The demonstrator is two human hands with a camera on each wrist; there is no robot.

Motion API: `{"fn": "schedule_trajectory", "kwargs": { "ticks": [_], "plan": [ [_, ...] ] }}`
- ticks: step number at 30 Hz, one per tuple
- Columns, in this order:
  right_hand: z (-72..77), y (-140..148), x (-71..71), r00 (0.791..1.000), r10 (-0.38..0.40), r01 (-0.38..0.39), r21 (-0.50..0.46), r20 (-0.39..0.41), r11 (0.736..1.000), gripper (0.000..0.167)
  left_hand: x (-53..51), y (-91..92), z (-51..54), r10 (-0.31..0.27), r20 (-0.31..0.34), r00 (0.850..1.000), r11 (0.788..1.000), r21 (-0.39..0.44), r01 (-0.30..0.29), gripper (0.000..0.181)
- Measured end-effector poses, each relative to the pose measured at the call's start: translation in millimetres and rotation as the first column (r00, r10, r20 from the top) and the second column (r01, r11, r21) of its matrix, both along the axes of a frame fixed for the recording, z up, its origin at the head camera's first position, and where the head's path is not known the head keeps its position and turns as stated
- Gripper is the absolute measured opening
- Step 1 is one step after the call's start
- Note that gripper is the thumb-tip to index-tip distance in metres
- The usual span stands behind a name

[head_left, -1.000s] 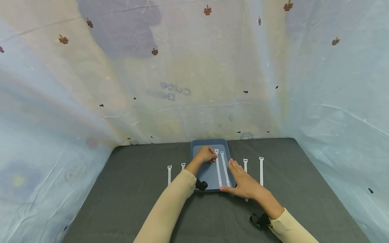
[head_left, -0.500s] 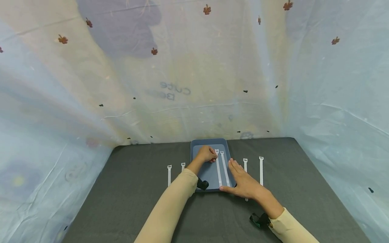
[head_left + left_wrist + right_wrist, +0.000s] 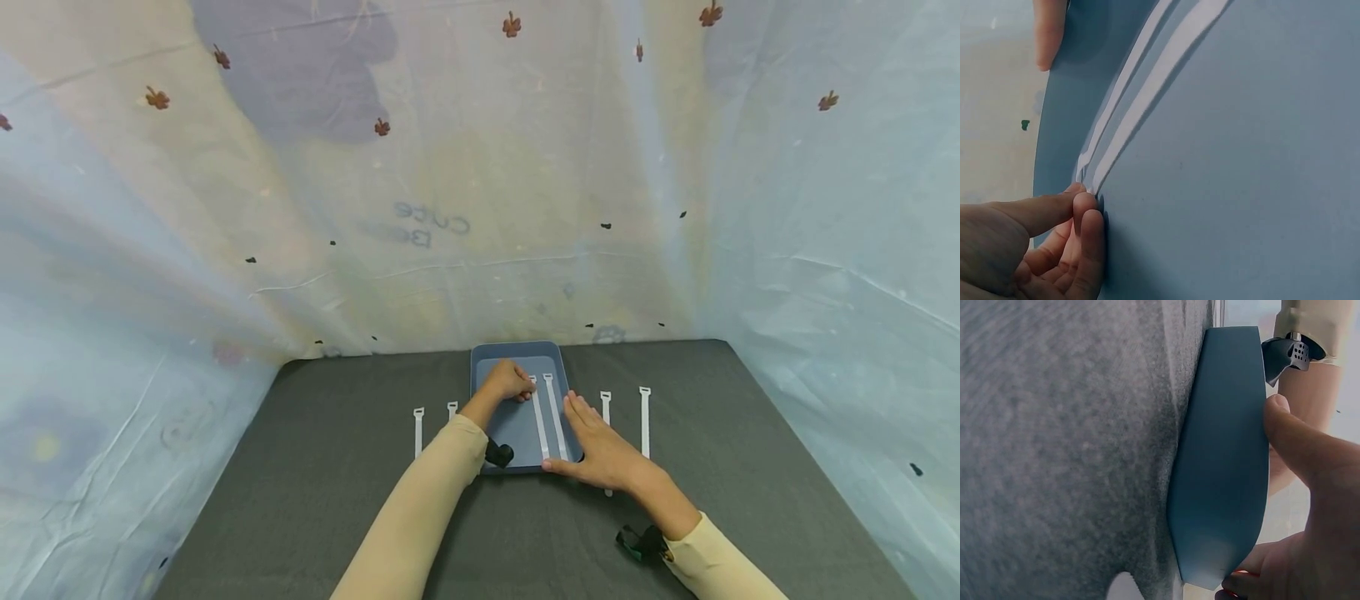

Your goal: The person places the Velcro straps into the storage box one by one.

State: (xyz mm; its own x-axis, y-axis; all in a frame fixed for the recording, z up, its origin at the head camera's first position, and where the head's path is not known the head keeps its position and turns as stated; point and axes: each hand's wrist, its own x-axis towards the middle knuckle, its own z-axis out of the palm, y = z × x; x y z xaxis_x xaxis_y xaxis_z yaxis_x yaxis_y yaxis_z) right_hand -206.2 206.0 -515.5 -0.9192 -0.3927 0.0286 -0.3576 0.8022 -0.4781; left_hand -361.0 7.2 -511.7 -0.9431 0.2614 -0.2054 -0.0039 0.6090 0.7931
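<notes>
Two white straps lie side by side lengthwise in a blue-grey tray (image 3: pixel 513 429). My left hand (image 3: pixel 508 381) is over the tray and pinches the head end of the left strap (image 3: pixel 540 425); the left wrist view shows thumb and fingertips (image 3: pixel 1085 197) meeting at that end. The other strap (image 3: pixel 556 417) lies just to its right, untouched. My right hand (image 3: pixel 603 450) rests with extended fingers on the tray's right rim and near corner; in the right wrist view its thumb (image 3: pixel 1282 412) lies on the edge of the tray (image 3: pixel 1222 456).
On the dark cloth (image 3: pixel 337 500), two white straps (image 3: pixel 418 433) (image 3: pixel 452 409) lie left of the tray, the second partly behind my left arm. Two more straps (image 3: pixel 606 408) (image 3: pixel 645 421) lie to the right, partly covered by my right hand. A patterned sheet (image 3: pixel 525 208) hangs behind.
The head end of the left strap in the tray has moved slightly toward me with my left hand's pinch. My right hand has stayed in place.
</notes>
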Motion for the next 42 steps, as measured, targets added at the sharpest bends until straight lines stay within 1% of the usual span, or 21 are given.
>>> {"fn": "schedule_trajectory", "kwargs": {
  "ticks": [5, 9, 12, 19, 24, 28, 31, 35, 42],
  "plan": [
    [-1.6, -0.7, -0.1, 1.000, 0.002, -0.002, -0.006, -0.002, 1.000, 0.120, 0.0, -3.4, -1.2, -0.006, 0.009, 1.000, 1.000, 0.019, 0.006, 0.008],
    [-1.4, -0.6, 0.1, 1.000, 0.002, -0.002, 0.000, 0.000, 1.000, 0.121, 2.4, -7.9, 2.7, -0.028, 0.007, 1.000, 0.997, 0.070, 0.027, 0.008],
    [0.2, -0.1, 0.9, 1.000, -0.001, 0.001, -0.003, 0.006, 1.000, 0.121, 4.9, -12.0, 9.6, -0.058, -0.009, 0.998, 0.993, 0.102, 0.058, 0.009],
    [2.3, 0.0, 2.5, 1.000, -0.004, 0.004, -0.010, 0.027, 1.000, 0.122, 10.7, -24.0, 23.4, -0.116, -0.063, 0.991, 0.985, 0.123, 0.123, 0.012],
    [2.0, -0.1, 2.3, 1.000, -0.005, 0.005, -0.011, 0.030, 1.000, 0.122, 14.4, -36.8, 28.3, -0.174, -0.088, 0.981, 0.971, 0.149, 0.186, 0.017],
    [3.5, -0.4, 2.9, 0.999, -0.004, 0.005, -0.015, 0.033, 1.000, 0.123, 17.9, -50.9, 32.5, -0.219, -0.102, 0.970, 0.959, 0.161, 0.233, 0.027],
    [4.1, -0.2, 3.3, 0.999, -0.004, 0.005, -0.019, 0.032, 1.000, 0.123, 21.5, -61.9, 37.5, -0.218, -0.106, 0.970, 0.961, 0.150, 0.232, 0.029],
    [3.0, 0.3, 2.6, 1.000, -0.004, 0.004, -0.014, 0.020, 1.000, 0.123, 26.2, -77.7, 43.4, -0.196, -0.102, 0.975, 0.969, 0.135, 0.209, 0.026],
    [2.9, -0.8, 2.5, 1.000, 0.001, -0.001, -0.013, 0.004, 1.000, 0.122, 32.8, -105.9, 44.5, -0.168, -0.116, 0.979, 0.974, 0.132, 0.182, 0.027]
  ]
}}
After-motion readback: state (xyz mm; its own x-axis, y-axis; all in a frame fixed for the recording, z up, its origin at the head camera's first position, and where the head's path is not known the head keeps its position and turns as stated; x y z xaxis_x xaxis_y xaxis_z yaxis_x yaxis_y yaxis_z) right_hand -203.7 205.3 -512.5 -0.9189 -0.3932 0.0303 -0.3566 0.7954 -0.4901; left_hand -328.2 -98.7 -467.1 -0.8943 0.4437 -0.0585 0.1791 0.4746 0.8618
